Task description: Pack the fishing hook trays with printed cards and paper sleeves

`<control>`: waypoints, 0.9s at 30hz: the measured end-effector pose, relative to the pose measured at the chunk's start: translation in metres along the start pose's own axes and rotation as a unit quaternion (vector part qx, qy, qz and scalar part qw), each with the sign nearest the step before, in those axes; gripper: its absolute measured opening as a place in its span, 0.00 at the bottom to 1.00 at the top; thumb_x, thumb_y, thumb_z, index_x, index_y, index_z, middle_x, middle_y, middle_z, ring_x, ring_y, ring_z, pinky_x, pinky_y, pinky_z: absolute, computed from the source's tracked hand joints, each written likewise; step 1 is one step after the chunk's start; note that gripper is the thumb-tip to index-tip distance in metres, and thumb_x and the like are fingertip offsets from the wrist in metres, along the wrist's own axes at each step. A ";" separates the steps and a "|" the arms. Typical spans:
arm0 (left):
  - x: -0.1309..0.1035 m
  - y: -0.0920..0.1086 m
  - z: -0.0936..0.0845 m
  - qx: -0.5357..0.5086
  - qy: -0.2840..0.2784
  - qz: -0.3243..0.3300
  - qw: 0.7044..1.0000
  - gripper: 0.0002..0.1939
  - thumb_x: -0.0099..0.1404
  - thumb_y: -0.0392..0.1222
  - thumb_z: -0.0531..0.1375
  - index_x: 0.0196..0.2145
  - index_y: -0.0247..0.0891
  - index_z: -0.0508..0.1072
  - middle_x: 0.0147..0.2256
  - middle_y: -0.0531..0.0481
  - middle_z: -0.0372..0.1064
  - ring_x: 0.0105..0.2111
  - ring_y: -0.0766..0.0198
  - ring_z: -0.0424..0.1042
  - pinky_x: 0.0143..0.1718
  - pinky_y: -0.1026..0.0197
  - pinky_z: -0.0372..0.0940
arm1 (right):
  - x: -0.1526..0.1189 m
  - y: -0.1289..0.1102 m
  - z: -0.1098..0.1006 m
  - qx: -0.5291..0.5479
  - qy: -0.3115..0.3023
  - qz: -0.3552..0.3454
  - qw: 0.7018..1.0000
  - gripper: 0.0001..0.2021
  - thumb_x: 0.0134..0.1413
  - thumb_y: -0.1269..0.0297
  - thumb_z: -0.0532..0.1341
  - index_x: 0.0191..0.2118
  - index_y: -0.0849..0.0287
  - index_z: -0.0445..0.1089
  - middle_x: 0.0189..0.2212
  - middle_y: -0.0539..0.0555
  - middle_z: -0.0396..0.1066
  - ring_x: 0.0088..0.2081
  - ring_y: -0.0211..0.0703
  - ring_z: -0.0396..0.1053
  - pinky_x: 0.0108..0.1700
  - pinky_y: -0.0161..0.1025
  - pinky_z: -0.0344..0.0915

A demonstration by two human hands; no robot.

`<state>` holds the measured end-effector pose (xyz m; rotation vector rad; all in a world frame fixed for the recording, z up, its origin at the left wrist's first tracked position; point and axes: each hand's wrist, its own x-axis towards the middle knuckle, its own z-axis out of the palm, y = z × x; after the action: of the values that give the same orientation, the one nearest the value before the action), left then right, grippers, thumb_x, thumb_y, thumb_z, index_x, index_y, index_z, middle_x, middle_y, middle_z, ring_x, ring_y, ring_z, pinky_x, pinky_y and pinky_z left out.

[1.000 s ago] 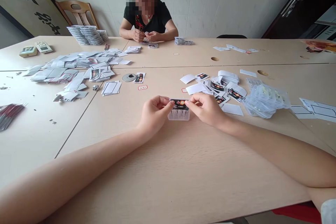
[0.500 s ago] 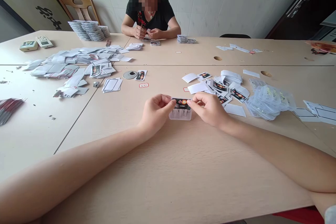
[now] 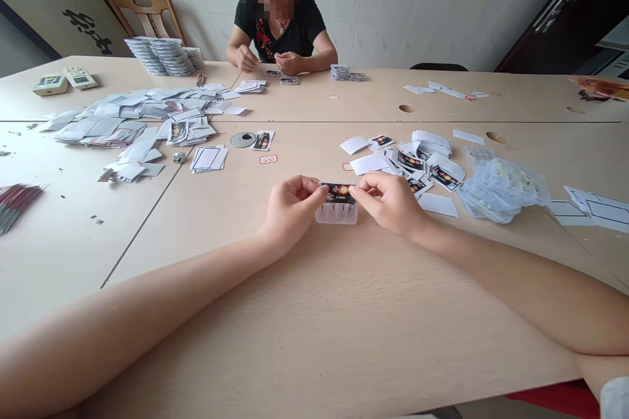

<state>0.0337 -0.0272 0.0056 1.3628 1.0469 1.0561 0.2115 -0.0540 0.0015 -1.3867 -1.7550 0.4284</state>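
A small clear plastic box [image 3: 336, 215] with several compartments is held upright between my hands, low over the table. Across its upper half lies a black label [image 3: 339, 193] with an orange burst and pale lettering. Small dark items show through the lower compartments, too small to name. My left hand [image 3: 295, 209] pinches the box's upper left corner between thumb and fingers. At the upper right corner, my right hand [image 3: 388, 203] grips in the same way, thumb on the label. Just beyond my right hand lies a pile of black-printed labels [image 3: 410, 160].
Clear bags [image 3: 506, 190] are heaped at the right. White packets [image 3: 132, 111] spread over the left, near a metal disc [image 3: 242, 139] and stacked cards [image 3: 209, 159]. Opposite, a person [image 3: 280, 33] in black handles small items beside stacked boxes [image 3: 340, 72]. Red-tipped sticks [image 3: 19, 206] lie far left.
My hands and the box hold almost the same pose. Across the table, the other person's hands have parted, one moving left. The whole view has shifted very slightly.
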 end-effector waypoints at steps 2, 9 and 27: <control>0.000 0.000 0.000 -0.003 -0.003 0.000 1.000 0.12 0.54 0.43 0.64 0.23 0.34 0.66 0.31 0.49 0.69 0.29 0.68 0.68 0.29 0.65 0.60 | 0.000 0.000 0.000 -0.002 0.001 -0.002 1.000 0.14 0.52 0.63 0.58 0.19 0.58 0.59 0.18 0.49 0.62 0.24 0.37 0.59 0.29 0.35 0.59; -0.002 0.004 0.001 -0.001 -0.004 -0.007 1.000 0.12 0.54 0.43 0.64 0.23 0.34 0.66 0.31 0.49 0.69 0.28 0.69 0.67 0.28 0.65 0.59 | -0.001 0.000 0.000 -0.001 0.003 -0.005 1.000 0.14 0.52 0.63 0.58 0.19 0.58 0.58 0.18 0.49 0.61 0.24 0.36 0.59 0.29 0.35 0.59; -0.001 0.002 0.000 0.039 0.017 0.005 0.999 0.11 0.55 0.44 0.63 0.25 0.36 0.65 0.25 0.51 0.68 0.25 0.68 0.66 0.25 0.65 0.57 | 0.002 0.008 0.009 0.170 0.013 0.053 0.984 0.24 0.50 0.59 0.62 0.15 0.58 0.45 0.15 0.44 0.51 0.21 0.32 0.52 0.30 0.37 0.58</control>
<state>0.0339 -0.0282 0.0078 1.4174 1.1185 1.0589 0.2097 -0.0473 -0.0082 -1.2352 -1.5077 0.7286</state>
